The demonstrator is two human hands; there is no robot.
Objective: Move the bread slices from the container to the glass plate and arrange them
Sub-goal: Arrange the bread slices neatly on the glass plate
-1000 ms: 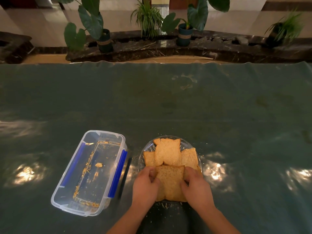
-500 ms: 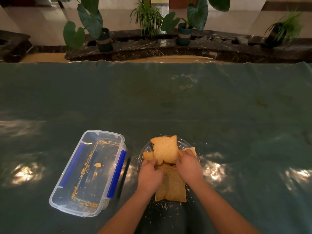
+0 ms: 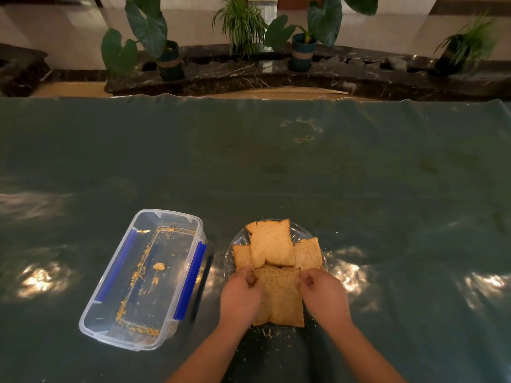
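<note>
Tablecloth (image 3: 276, 161) green, potted plants (image 3: 243, 23) behind; both hands' grip pinches nearest bread slice (image 3: 282, 297).

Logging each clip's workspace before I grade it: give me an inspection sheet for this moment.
Surface: table under a green cover, wrinkled, with glare patches.
Job's things: clear container with blue clips, holding only crumbs and one small fragment; glass plate carrying overlapping bread slices.
Clutter: crumbs scattered on the cover near the plate.
Grippers: left hand and right hand each pinch an edge of the nearest slice.
Cables: nothing seen.
Surroundings: potted plants on a dark marble ledge beyond the table.
</note>
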